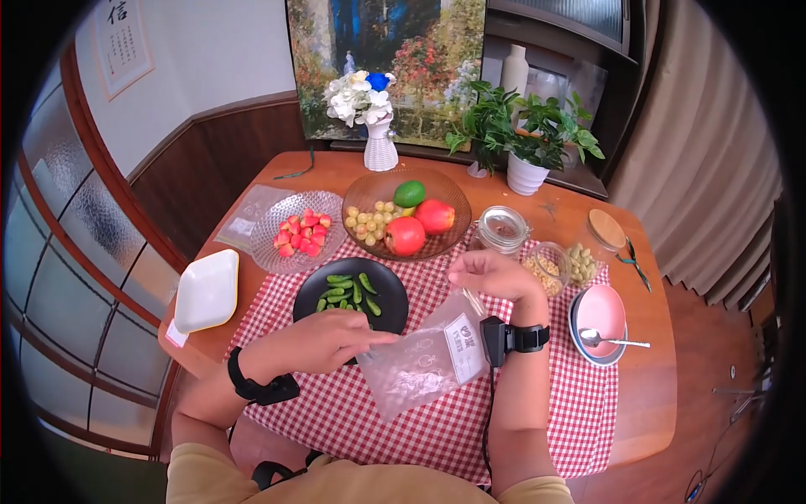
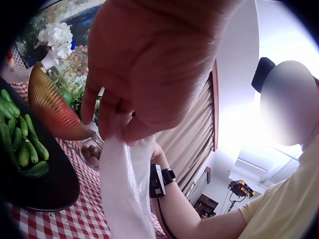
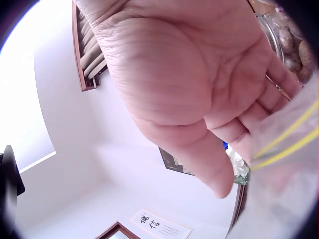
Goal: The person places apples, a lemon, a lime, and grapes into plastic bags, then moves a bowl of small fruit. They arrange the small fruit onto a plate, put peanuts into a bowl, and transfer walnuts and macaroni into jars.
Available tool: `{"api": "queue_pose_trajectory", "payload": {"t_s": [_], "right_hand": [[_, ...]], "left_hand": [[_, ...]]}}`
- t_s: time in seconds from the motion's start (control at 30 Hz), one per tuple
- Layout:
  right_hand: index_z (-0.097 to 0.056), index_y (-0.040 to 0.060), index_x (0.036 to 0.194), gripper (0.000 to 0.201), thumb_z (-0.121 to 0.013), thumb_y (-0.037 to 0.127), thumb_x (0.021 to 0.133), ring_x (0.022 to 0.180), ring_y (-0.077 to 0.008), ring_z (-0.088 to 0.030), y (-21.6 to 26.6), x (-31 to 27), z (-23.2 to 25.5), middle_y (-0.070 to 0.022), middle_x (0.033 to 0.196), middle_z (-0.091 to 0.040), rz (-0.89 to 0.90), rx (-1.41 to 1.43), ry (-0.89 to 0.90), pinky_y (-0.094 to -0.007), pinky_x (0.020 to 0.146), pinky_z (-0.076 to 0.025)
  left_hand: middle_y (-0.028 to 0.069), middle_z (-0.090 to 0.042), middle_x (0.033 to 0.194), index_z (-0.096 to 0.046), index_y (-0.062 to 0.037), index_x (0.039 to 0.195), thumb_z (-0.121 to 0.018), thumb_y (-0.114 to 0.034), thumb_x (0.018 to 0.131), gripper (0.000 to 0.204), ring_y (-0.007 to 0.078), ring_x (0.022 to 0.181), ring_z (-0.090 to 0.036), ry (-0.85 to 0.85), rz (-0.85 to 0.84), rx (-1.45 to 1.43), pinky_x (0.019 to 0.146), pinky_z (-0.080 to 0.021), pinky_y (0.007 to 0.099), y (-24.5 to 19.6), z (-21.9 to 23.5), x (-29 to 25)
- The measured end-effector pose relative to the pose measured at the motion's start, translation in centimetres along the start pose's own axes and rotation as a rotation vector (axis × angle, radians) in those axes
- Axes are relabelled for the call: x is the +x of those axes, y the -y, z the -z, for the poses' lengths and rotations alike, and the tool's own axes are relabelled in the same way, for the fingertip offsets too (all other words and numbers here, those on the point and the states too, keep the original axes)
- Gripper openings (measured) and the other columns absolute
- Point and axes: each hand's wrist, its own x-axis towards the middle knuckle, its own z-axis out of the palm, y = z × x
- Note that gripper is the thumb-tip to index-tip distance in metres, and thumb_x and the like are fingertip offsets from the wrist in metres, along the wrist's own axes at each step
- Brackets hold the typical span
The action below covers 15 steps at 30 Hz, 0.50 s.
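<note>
A clear zip bag (image 1: 413,367) with a white label hangs slantwise between the two hands, over the checked cloth. My left hand (image 1: 329,340) pinches its edge between thumb and fingers, as the left wrist view shows, where the bag (image 2: 127,189) drops below the fingertips. At the bag's zip end is my right hand (image 1: 495,273). In the right wrist view its thumb (image 3: 199,159) stands apart from the fingers, and the bag's yellow zip lines (image 3: 286,139) cross in front of the fingertips, hiding them. Just beyond the bag, small cucumbers (image 1: 340,294) lie on a black plate (image 1: 395,286).
Behind are a glass plate (image 1: 267,244) of cut red fruit and an amber bowl (image 1: 457,189) of grapes and larger fruit. Glass jars (image 1: 504,227) stand right, near a pink bowl (image 1: 603,307) with a spoon (image 1: 617,342). A white tray (image 1: 206,290) sits left.
</note>
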Motion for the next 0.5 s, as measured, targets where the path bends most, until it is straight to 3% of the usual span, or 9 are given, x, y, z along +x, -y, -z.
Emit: {"api": "queue_pose_trajectory", "payload": {"t_s": [0.1,0.43,0.5], "right_hand": [[-0.063,0.0004,0.101,0.018,-0.065,0.015,0.090,0.082,-0.0081,-0.060,0.3,-0.4,-0.3,0.0000,0.090,-0.066,0.067,0.042,0.028,-0.0225,0.076,-0.048],[-0.067,0.0018,0.091,0.011,-0.068,0.011,0.085,0.074,-0.0082,-0.059,0.5,-0.5,0.1,-0.0005,0.081,-0.066,-0.022,-0.116,0.050,-0.0245,0.068,-0.048],[-0.066,0.0019,0.092,0.006,-0.066,0.003,0.086,0.077,-0.0069,-0.059,0.8,-0.5,0.0,0.0009,0.084,-0.065,-0.003,-0.160,-0.079,-0.0227,0.071,-0.048]], "left_hand": [[0.0110,-0.050,0.082,-0.057,-0.0152,0.129,-0.056,-0.003,0.088,0.042,0.0266,0.077,-0.051,-0.080,0.071,-0.016,0.072,-0.044,0.0358,0.4,-0.4,-0.8],[0.0108,-0.056,0.083,-0.063,-0.0103,0.119,-0.061,-0.002,0.084,0.036,0.0272,0.075,-0.055,-0.364,0.164,0.007,0.071,-0.045,0.0353,1.3,-1.7,-2.3],[0.0099,-0.057,0.084,-0.063,-0.0095,0.119,-0.062,-0.003,0.084,0.035,0.0240,0.077,-0.056,-0.355,0.220,-0.039,0.071,-0.046,0.0334,1.1,-1.4,-2.4]]}}
